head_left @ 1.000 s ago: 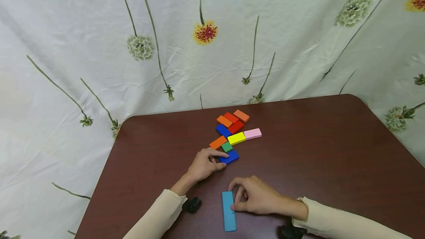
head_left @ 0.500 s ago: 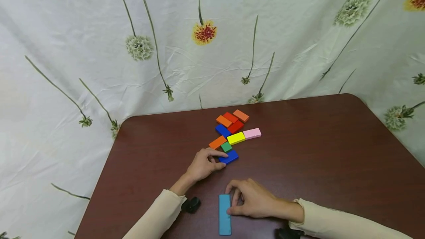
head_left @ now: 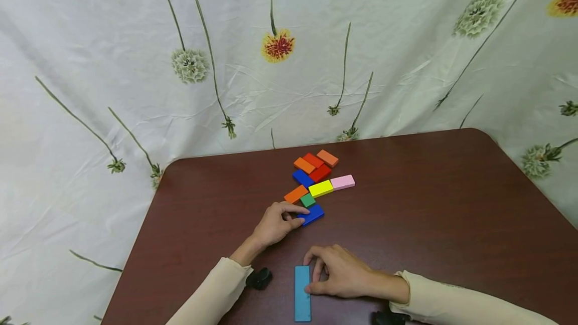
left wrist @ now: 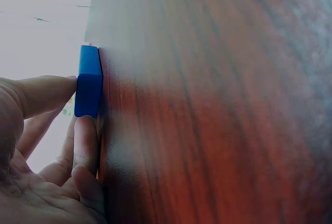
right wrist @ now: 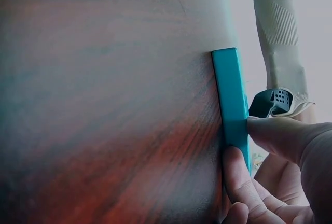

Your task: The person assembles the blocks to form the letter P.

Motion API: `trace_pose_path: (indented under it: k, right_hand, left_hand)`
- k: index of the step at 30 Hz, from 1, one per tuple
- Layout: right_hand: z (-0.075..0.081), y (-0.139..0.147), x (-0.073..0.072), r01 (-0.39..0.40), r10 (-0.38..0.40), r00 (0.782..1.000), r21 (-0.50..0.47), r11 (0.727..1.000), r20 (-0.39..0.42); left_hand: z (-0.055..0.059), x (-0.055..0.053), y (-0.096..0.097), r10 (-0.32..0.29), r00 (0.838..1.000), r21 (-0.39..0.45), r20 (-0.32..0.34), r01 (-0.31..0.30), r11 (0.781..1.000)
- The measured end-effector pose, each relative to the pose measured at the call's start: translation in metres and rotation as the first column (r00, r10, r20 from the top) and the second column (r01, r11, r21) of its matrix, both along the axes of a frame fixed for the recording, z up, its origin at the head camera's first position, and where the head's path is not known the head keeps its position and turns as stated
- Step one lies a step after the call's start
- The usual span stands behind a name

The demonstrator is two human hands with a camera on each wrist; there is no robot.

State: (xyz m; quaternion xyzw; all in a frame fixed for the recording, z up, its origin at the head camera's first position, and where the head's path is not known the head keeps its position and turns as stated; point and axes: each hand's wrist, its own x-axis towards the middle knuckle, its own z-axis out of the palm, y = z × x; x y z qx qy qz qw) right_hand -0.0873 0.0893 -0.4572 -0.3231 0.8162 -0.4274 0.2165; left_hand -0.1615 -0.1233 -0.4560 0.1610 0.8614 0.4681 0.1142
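Note:
On the brown table, my left hand (head_left: 274,223) holds a dark blue block (head_left: 315,214) with the index finger on its top and the thumb at its near left edge. The left wrist view shows the same blue block (left wrist: 89,81) between thumb and fingers. Nearer to me lies a long light blue block (head_left: 302,297), with my right hand (head_left: 339,271) at its right side. Its thumb is on the long edge and its index finger at the far end. In the right wrist view the light blue block (right wrist: 231,97) lies flat between thumb and fingers.
Touching the dark blue block's far side is a small green block (head_left: 308,200). An orange block (head_left: 295,194), a yellow block (head_left: 321,188), a pink block (head_left: 342,182) and several others run back toward the table's far edge. A flowered cloth (head_left: 397,64) hangs behind.
My right hand has slid the light blue block left and slightly toward me, and the block now points straighter. My left hand stays at the dark blue block, its thumb shifting slightly.

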Motion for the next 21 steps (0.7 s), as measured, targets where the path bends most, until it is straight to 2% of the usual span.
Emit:
trace_pose_path:
  k: [8,16,21]
  right_hand:
    - [-0.0012,0.0,-0.0006,-0.005,0.005,1.0,-0.009,1.0,-0.004]
    - [-0.0007,-0.0001,-0.0011,-0.008,0.008,1.0,-0.005,1.0,-0.002]
    - [-0.0015,-0.0001,-0.0009,-0.007,0.007,1.0,-0.007,1.0,-0.002]
  left_hand:
    - [0.0014,0.0001,-0.0004,-0.002,1.0,0.005,0.011,0.002,1.0]
    - [0.0009,0.004,-0.0031,-0.001,1.0,-0.035,-0.031,0.0,0.999]
    - [0.0003,0.0071,-0.0043,-0.004,0.999,-0.031,-0.042,0.003,1.0]
